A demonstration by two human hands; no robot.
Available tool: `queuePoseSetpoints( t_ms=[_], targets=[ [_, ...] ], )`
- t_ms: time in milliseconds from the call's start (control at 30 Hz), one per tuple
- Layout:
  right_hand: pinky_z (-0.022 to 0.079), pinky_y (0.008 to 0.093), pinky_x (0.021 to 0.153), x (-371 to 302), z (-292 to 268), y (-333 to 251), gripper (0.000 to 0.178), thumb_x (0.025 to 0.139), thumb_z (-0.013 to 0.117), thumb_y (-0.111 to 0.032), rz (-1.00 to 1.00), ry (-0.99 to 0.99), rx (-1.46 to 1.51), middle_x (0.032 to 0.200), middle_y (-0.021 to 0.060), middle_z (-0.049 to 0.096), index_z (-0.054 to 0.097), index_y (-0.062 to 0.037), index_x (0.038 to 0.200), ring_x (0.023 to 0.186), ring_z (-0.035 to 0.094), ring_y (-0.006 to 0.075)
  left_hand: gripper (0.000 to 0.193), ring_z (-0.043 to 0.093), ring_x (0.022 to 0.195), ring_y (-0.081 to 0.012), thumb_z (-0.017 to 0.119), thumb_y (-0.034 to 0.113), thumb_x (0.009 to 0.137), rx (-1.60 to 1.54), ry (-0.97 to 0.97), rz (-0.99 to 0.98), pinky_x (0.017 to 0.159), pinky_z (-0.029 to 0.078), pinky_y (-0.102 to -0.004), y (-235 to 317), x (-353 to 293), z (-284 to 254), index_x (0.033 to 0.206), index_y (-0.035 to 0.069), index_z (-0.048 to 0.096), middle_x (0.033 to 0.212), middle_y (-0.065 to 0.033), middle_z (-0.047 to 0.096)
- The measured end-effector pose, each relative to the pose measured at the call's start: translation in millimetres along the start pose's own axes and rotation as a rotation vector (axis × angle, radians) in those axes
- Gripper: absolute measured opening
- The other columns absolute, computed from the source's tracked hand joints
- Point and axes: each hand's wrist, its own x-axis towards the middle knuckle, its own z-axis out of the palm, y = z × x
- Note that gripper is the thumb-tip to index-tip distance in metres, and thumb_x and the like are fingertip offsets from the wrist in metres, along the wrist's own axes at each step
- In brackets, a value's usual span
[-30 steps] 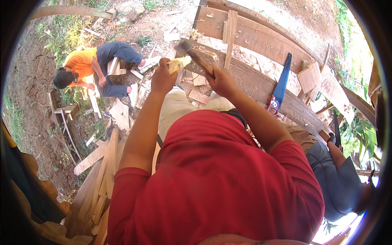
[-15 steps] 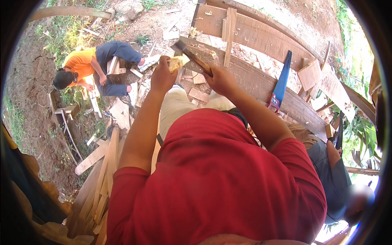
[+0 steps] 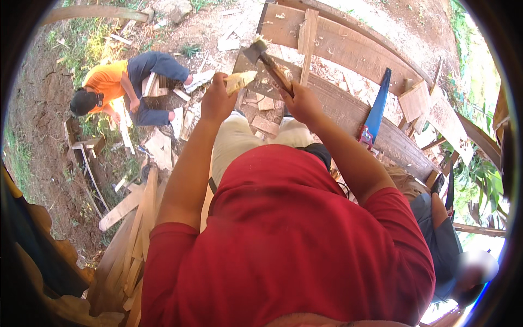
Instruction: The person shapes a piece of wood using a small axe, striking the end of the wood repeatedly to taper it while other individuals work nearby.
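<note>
Between the fingers of my left hand [image 3: 218, 101] is a small pale piece of wood [image 3: 239, 82], its rough cut end pointing right. My right hand [image 3: 303, 102] is wrapped round the wooden handle of a hatchet [image 3: 279, 75]. The dark metal head of the hatchet is up and to the left of that hand, above the piece of wood and apart from it. Beyond and to the right of both hands runs a wide wooden plank [image 3: 343, 109]. Which face of the hatchet head is the edge is hard to make out.
A handsaw [image 3: 376, 111] with a blue blade leans across the plank at right. Long boards [image 3: 133, 256] are piled at lower left. Wood offcuts [image 3: 266, 125] litter the ground by my feet. One person [image 3: 109, 82] sits at left; another person [image 3: 436, 229] is close at right.
My right hand has shifted slightly right, and the hatchet head has lifted up and right, away from the piece of wood. My left hand stays almost in place, still holding the wood.
</note>
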Motion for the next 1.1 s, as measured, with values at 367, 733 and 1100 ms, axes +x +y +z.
queuePoseSetpoints(
  t_ms=[367,733,1100],
  targets=[
    [0.054,0.0580,0.079,-4.1,8.3,-3.2,0.038,0.105,0.065,-0.042,0.040,-0.012,0.143,0.094,0.0241,0.075,0.067,-0.0045,0.109,0.089,0.072,0.0476,0.060,0.072,0.107,-0.0495,0.081,0.024,0.092,0.009,-0.010,-0.034,0.090,0.056,-0.0557,6.6,-3.5,-3.3,0.138,0.007,0.047,0.115,-0.0279,0.074],
    [0.054,0.0588,0.079,-5.5,17.2,-18.5,0.036,0.104,0.066,-0.039,-0.072,-0.026,-0.013,0.095,0.0242,0.075,0.066,-0.0042,0.111,0.090,0.072,0.0474,0.062,0.072,0.106,-0.0486,0.082,0.025,0.092,-0.013,0.033,-0.060,0.090,0.057,-0.0545,4.8,-7.2,-0.6,0.137,0.006,0.043,0.114,-0.0275,0.073],
    [0.054,0.0589,0.076,0.3,19.4,-12.5,0.032,0.104,0.067,-0.037,-0.090,-0.019,-0.060,0.093,0.0227,0.075,0.066,-0.0061,0.110,0.087,0.071,0.0479,0.060,0.072,0.105,-0.0496,0.081,0.024,0.092,-0.051,0.060,-0.051,0.088,0.058,-0.0553,-1.0,-11.6,4.9,0.135,0.007,0.044,0.113,-0.0300,0.074]
  ],
)
